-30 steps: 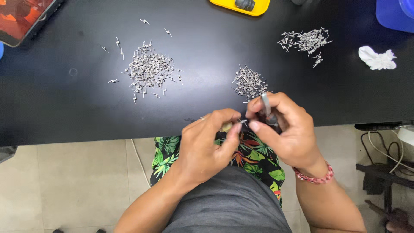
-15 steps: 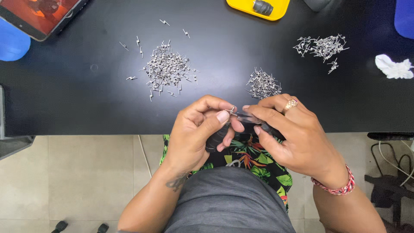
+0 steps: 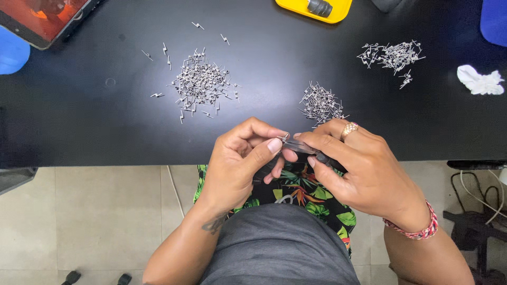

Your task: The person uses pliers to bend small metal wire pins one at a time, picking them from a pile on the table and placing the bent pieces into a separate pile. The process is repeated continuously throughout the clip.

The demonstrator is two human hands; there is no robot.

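Between both hands (image 3: pixel 296 153), slim dark tool (image 3: pixel 303 147), tip pointing left

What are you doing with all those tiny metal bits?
A person sits at a black table and works over its near edge. The right hand holds a slim dark tool, and the left hand pinches a tiny wire piece at the tool's tip. Three heaps of the same small wire pieces lie on the table: a large heap, a small heap just beyond the hands, and a far heap off to the right.
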